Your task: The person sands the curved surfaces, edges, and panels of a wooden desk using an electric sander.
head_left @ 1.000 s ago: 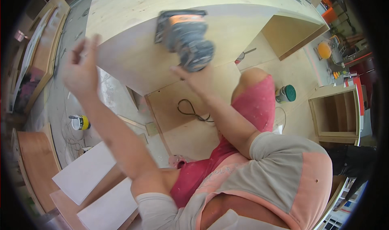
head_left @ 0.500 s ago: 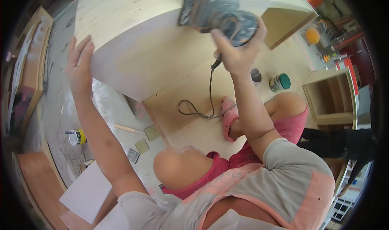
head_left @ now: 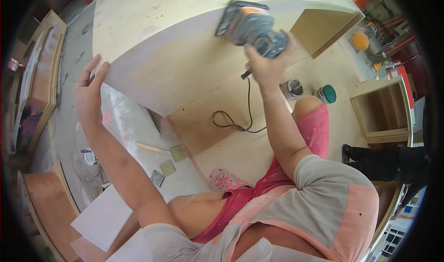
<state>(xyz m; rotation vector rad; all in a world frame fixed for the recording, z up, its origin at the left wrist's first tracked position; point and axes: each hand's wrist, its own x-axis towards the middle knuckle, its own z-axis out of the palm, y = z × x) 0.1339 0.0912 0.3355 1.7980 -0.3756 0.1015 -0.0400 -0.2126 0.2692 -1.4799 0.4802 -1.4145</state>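
Note:
My right hand (head_left: 268, 61) is wrapped round a dark grey and orange power sander (head_left: 254, 28), blurred by motion. The sander's flat pad is tilted at the pale wooden cabinet's (head_left: 185, 63) front panel, just below its top edge; whether it touches the wood I cannot tell. A black cord (head_left: 250, 102) hangs from the tool and loops over the wood below. At the cabinet's left corner is my left hand (head_left: 89, 93), fingers stretched and spread, fingertips at the panel's edge, with nothing held.
An open can (head_left: 292, 88) and a green-lidded jar (head_left: 327, 94) stand right of my right forearm. Left below lie a wooden stick (head_left: 153, 148) and several small square pads (head_left: 178, 153). An open wooden cabinet (head_left: 383, 107) and a person in dark trousers (head_left: 374, 158) are at the right.
The sander has dropped slightly and moved away from me, still in my right hand. My legs have shifted, with a pink clog now further left and nearer. My left hand stays at the corner.

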